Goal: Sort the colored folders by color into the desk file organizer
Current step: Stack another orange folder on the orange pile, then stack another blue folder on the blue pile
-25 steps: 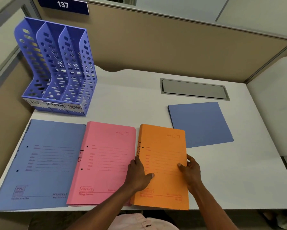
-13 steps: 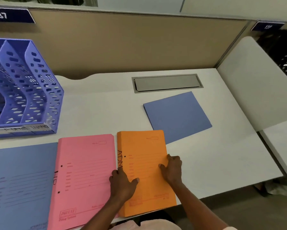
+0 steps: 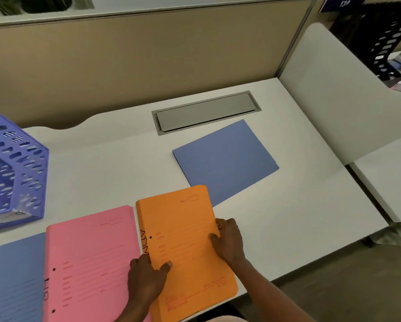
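The middle folder (image 3: pixel 185 228) lies under both hands, the left hand (image 3: pixel 146 282) at its left edge and the right hand (image 3: pixel 228 240) at its right edge. A second folder (image 3: pixel 90 252) lies just left of the left hand, a third (image 3: pixel 13 275) farther left. Beyond the right hand lies a fourth folder (image 3: pixel 225 159), its near corner seemingly under the middle one. The file organizer (image 3: pixel 13 177) stands far left, behind.

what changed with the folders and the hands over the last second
Mostly the camera swung right, pushing the organizer to the left edge. Both hands stay on the orange folder: left hand at its spine edge, right hand at its right edge. Pink folder and blue folders lie as before.
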{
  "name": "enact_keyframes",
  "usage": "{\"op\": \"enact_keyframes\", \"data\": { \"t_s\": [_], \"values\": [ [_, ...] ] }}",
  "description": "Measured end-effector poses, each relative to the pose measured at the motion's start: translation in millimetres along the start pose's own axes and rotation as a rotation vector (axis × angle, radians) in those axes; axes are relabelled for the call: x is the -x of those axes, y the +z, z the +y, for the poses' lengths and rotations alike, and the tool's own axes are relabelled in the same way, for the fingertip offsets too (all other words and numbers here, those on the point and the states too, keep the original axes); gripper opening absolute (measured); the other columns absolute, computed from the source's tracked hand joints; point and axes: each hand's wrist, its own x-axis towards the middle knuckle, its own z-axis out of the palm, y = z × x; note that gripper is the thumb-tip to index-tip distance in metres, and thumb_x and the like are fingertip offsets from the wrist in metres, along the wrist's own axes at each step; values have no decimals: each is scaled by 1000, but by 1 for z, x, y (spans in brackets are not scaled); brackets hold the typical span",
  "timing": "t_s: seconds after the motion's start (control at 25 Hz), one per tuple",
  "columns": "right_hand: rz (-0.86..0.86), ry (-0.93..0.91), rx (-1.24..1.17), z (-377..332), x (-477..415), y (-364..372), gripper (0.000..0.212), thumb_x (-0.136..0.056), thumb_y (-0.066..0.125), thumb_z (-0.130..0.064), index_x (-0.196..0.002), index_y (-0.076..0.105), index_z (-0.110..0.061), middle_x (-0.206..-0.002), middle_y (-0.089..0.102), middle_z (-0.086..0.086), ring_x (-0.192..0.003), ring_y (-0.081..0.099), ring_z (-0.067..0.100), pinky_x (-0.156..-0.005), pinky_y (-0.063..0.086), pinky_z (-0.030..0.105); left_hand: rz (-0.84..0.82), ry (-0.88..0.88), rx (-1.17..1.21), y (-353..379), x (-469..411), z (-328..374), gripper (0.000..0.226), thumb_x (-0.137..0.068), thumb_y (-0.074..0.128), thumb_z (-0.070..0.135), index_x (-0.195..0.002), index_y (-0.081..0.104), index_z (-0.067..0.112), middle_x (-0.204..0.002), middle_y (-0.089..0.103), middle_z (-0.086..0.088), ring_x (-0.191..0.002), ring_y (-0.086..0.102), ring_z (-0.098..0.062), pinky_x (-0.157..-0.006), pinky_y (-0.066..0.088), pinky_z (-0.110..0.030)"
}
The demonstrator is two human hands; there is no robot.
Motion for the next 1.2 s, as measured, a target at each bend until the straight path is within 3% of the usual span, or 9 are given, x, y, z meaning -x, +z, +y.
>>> {"op": "enact_keyframes", "data": {
  "t_s": [0.24,0.32,0.44,0.6,0.76,0.84,0.96,1.08,1.2],
  "values": [
    [-37,45,-42,-2,-15,-17,49,-99,70,-39,-142,62,-20,-134,64,4,-119,66,20,-101,55,34,-21,-137,13,-15,-11,27,55,-84,82,48,-115,60,9,-115,67,-7,-90,61,-22,-72,52,-34],
    [20,103,-104,-1,-29,-32,46,-97,73,-41,-138,65,-21,-130,66,1,-116,68,19,-98,54,32,79,-116,-130,-21,-17,44,74,-81,83,52,-128,51,4,-129,58,-17,-105,60,-31,-85,55,-42],
    [139,259,-374,5,-56,-60,40,-94,79,-29,-130,70,-14,-120,72,5,-113,70,24,-101,54,34,227,118,-329,-32,-36,90,97,-83,78,55,-152,37,3,-151,42,-20,-134,51,-39,-102,51,-52],
    [251,520,-875,11,-96,-92,40,-89,82,-20,-125,70,-8,-116,75,11,-105,75,32,-103,59,49,296,401,-364,-38,-97,190,77,-86,79,48,-144,52,5,-149,46,-18,-135,50,-37,-106,50,-52],
    [320,617,-1104,17,-127,-117,19,-84,84,-12,-80,69,-3,-88,75,12,-84,75,33,-96,64,50,189,551,-542,-29,-163,269,84,-86,79,47,-148,45,0,-153,44,-22,-140,43,-40,-112,43,-51],
    [287,649,-1192,21,-137,-126,17,-83,86,-11,-80,69,-8,-98,77,13,-83,74,28,-95,65,48,127,548,-639,-25,-188,293,100,-84,80,51,-155,32,-1,-160,36,-24,-146,38,-42,-115,39,-52],
    [249,680,-1286,28,-143,-129,16,-84,86,-9,-93,72,-7,-115,75,18,-96,75,31,-95,65,49,89,500,-647,-19,-210,324,103,-79,83,54,-154,32,2,-155,44,-21,-141,46,-42,-112,42,-52],
    [234,682,-1344,29,-143,-127,16,-84,85,-8,-92,72,-9,-120,75,17,-108,75,36,-95,65,49,101,499,-677,-10,-219,345,93,-77,85,52,-146,43,5,-147,52,-17,-135,53,-39,-110,45,-51],
    [237,665,-1419,20,-147,-125,21,-82,86,-9,-100,74,-8,-124,75,17,-112,74,37,-95,65,49,105,506,-598,-6,-221,358,64,-77,88,37,-127,61,9,-131,65,-13,-122,61,-36,-104,51,-47]
  ]
}}
